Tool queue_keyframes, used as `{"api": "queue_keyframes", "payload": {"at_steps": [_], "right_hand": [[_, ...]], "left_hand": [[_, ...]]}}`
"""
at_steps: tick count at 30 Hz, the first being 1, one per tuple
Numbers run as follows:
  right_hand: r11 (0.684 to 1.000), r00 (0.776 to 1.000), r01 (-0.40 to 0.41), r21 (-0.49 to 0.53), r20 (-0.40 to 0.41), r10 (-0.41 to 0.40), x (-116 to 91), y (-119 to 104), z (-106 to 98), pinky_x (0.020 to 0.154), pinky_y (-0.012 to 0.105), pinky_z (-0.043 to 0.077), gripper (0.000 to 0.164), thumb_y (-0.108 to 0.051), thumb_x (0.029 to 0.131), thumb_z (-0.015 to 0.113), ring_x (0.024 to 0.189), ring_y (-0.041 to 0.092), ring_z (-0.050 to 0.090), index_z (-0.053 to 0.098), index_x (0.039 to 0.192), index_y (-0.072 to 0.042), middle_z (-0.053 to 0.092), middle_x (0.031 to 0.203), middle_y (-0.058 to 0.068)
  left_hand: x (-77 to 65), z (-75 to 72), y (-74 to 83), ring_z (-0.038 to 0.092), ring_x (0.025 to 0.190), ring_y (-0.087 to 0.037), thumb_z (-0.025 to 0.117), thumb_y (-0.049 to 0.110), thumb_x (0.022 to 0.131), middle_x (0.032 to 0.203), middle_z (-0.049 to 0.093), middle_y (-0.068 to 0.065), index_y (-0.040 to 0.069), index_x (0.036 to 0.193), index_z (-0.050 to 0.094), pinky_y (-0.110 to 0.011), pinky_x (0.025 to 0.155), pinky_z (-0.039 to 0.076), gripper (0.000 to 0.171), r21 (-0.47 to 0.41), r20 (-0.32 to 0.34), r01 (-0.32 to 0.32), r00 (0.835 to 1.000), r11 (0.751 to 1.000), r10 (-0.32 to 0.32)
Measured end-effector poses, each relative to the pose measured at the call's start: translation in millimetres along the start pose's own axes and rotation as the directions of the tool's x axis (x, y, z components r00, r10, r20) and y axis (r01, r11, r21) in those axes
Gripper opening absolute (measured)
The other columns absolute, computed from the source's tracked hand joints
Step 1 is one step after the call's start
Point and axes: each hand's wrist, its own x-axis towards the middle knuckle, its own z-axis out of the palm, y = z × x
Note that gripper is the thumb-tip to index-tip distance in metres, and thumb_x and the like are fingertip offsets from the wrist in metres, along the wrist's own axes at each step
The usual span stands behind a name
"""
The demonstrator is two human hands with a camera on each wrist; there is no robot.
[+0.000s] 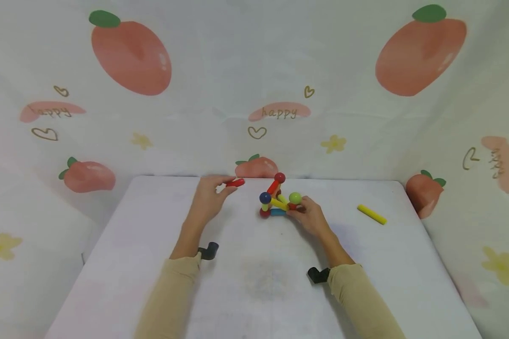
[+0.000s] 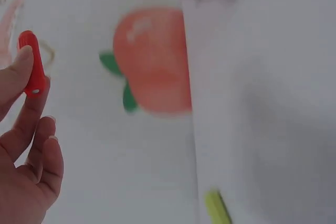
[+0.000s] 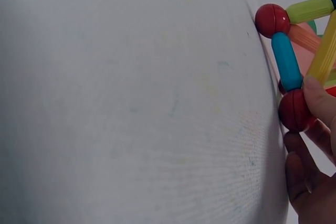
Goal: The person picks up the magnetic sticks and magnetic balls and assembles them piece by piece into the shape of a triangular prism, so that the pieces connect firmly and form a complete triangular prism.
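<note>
My left hand [image 1: 208,197] is raised at the far left of the middle, pinching a short red rod [image 2: 33,69] between thumb and fingers. To its right stands a small frame of coloured balls and rods. It has a dark blue ball [image 1: 265,197], a red ball [image 1: 280,178] at the back, a light green ball [image 1: 295,198], a yellow rod [image 1: 279,204] and a blue rod [image 3: 286,61]. My right hand [image 1: 310,216] grips the frame's near right corner, with thumb and fingers about a lower red ball [image 3: 294,111]. The hand hides part of that corner.
A loose yellow rod [image 1: 372,214] lies on the white table [image 1: 258,301] to the right of the frame. The table's back edge runs close behind the frame, before a hanging cloth [image 1: 220,84] printed with fruit. Black wrist mounts [image 1: 209,251] stick out from both sleeves.
</note>
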Motion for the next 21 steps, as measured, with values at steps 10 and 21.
{"api": "queue_keyframes", "payload": {"at_steps": [10, 21], "right_hand": [[0.999, 0.999, 0.035, -0.017, -0.005, -0.035, 1.5, 1.6, 1.3, 0.103, 0.047, 0.054, 0.032, -0.02, 0.09, 0.078, 0.117, 0.033, 0.068, 0.07, 0.119, -0.007, 0.064, 0.118, 0.01], [0.997, 0.997, 0.072, -0.011, -0.017, -0.072, 1.7, 3.6, 1.3, 0.102, 0.048, 0.055, 0.033, -0.017, 0.09, 0.079, 0.116, 0.034, 0.069, 0.071, 0.118, -0.004, 0.065, 0.118, 0.013]], "left_hand": [[21.4, 71.7, 47.8, 0.053, 0.117, -0.024, 0.081, 0.031, 0.087, 0.12, 0.074, 0.001, 0.022, 0.117, 0.078, -0.048, 0.101, 0.041, 0.032, 0.004, 0.115, -0.152, 0.982, 0.988, 0.15], [20.6, 93.9, 54.3, 0.045, 0.111, -0.021, 0.083, 0.034, 0.085, 0.112, 0.075, 0.003, 0.027, 0.108, 0.081, -0.043, 0.088, 0.037, 0.025, 0.163, 0.129, -0.143, 0.984, 0.976, 0.122]]}}
